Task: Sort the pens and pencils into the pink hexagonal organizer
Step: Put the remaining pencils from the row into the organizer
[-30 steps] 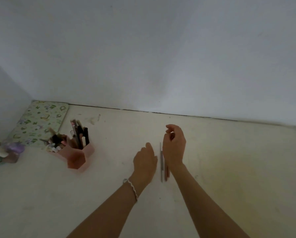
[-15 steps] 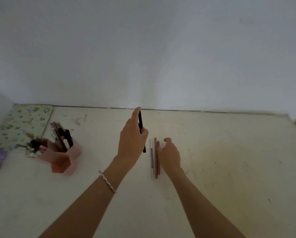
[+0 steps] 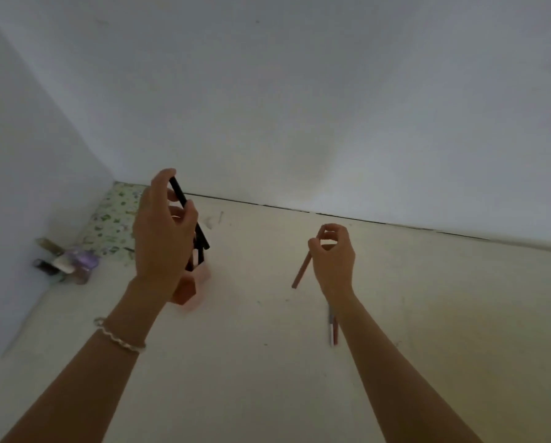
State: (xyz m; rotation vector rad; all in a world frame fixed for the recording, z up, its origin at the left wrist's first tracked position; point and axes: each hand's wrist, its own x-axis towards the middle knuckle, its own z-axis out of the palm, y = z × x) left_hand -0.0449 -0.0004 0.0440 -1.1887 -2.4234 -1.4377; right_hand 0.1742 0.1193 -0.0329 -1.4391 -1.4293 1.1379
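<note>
Pale cream tabletop [image 3: 427,314] under dim light, meeting bluish-white walls that corner at 10 o'clock. Left hand [image 3: 162,238] raised at 10 o'clock of centre, thumb and fingers pinched shut on a black pen [image 3: 179,195], tilted with its top leaning left; its lower end points down at the pink hexagonal organizer [image 3: 191,286], which sits just below and behind the hand. The hand blocks most of the organizer; dark pens stand in it, count unclear. Right hand [image 3: 333,260] at 3 o'clock of centre, lifted off the table, fingertips closed on the upper end of one pink pencil [image 3: 301,270] that hangs down toward 7 o'clock. Beneath the right wrist, at least two pens [image 3: 332,329] lie on the table side by side, partly covered by the forearm. One beaded bracelet [image 3: 120,337] on the left wrist. At 9 o'clock, a floral notebook [image 3: 114,219] lies flat in the corner, with a small purple container [image 3: 82,263] and blurred oddments beside it.
</note>
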